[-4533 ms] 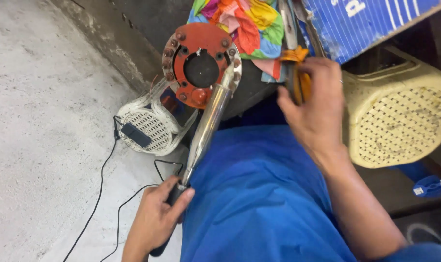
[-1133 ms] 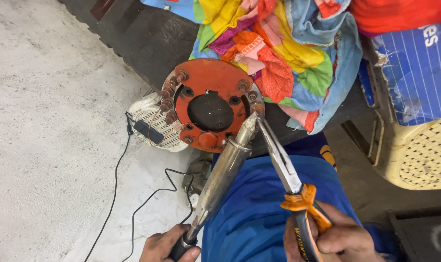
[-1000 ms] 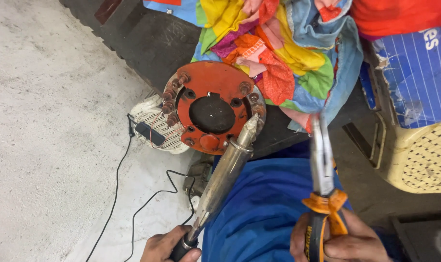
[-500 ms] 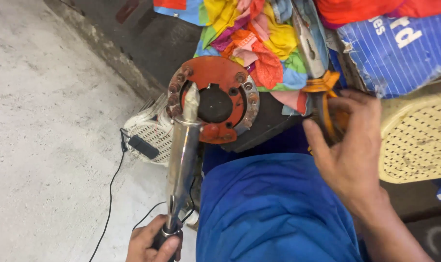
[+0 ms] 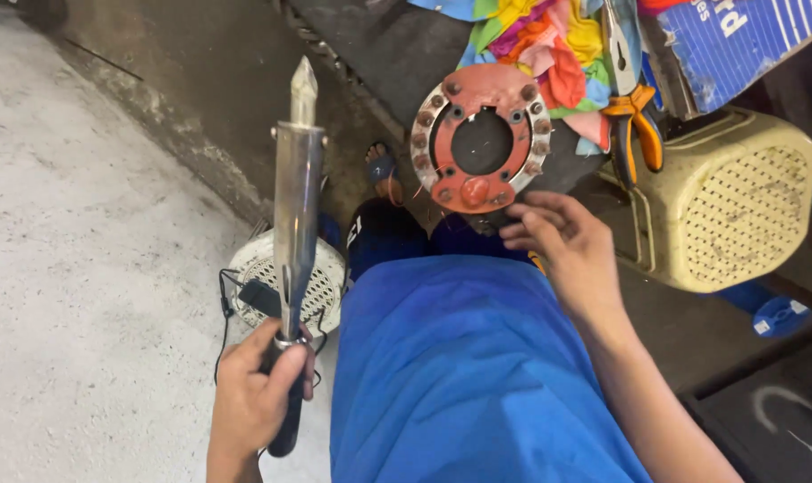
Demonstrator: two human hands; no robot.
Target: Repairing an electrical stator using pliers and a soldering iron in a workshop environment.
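My left hand [image 5: 256, 398] grips the black handle of a long metal soldering iron [image 5: 296, 197], held upright with its pointed tip well to the left of the red ring. The round red-orange metal ring [image 5: 480, 137], with a dark centre hole and several rusty studs on its rim, stands near my knee. My right hand [image 5: 565, 246] hovers just below the ring with fingers spread and empty. Orange-handled pliers [image 5: 631, 103] lie to the right of the ring, against the coloured cloth.
A colourful cloth bundle [image 5: 549, 40] and a blue printed box [image 5: 737, 40] sit behind the ring. A cream perforated plastic basket [image 5: 737, 206] is at right. A white round fan-like grille [image 5: 312, 286] with a black cable lies on the concrete floor beside my blue-clad leg [image 5: 469, 376].
My right hand put the pliers down by the cloth and came back empty under the ring. My left hand swung the soldering iron off the ring to the left.
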